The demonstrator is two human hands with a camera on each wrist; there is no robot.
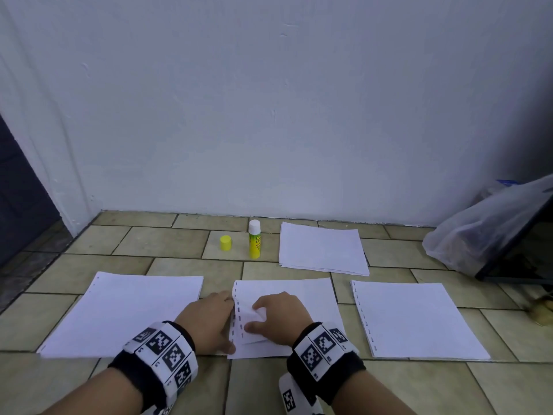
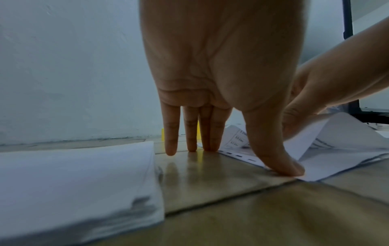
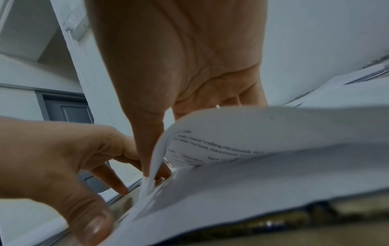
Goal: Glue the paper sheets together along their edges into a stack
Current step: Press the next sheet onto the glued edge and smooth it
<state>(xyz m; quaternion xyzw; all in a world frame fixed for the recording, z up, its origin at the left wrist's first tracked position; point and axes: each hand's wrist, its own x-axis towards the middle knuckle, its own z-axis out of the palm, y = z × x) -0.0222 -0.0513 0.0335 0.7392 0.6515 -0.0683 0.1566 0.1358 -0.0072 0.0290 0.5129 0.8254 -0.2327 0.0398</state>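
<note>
**Paper sheet lifted at its punched edge**

Paper sheets lie in several piles on the tiled floor [image 1: 185,381] in the head view: one at the left [image 1: 125,313], the middle pile [image 1: 302,298] under both hands, one at the right [image 1: 416,319], and a fourth further back [image 1: 323,248]. The glue stick [image 1: 254,239] stands upright and uncapped near the wall, its yellow cap [image 1: 225,243] just beside it (apparently ready for the next pass). The left hand [image 1: 209,320] rests at the middle pile's punched left edge; the right hand [image 1: 279,314] curls over a raised top sheet [image 1: 250,322].

From the left wrist, the left hand is flat and unclenched: the fingertips [image 2: 171,149] touch bare tile and the thumb [image 2: 280,164] presses the perforated margin down, probably so the pile beneath stays put while the top sheet peels up. Printed text shows on the lifted page.

From the right wrist, the right hand's thumb [image 3: 147,149] and fingers pinch the curled sheet [image 3: 263,133] near its edge, bowing it upward over the pile. That hold looks meant to expose the margin for glue, or to separate one sheet; which one cannot be told.
</note>
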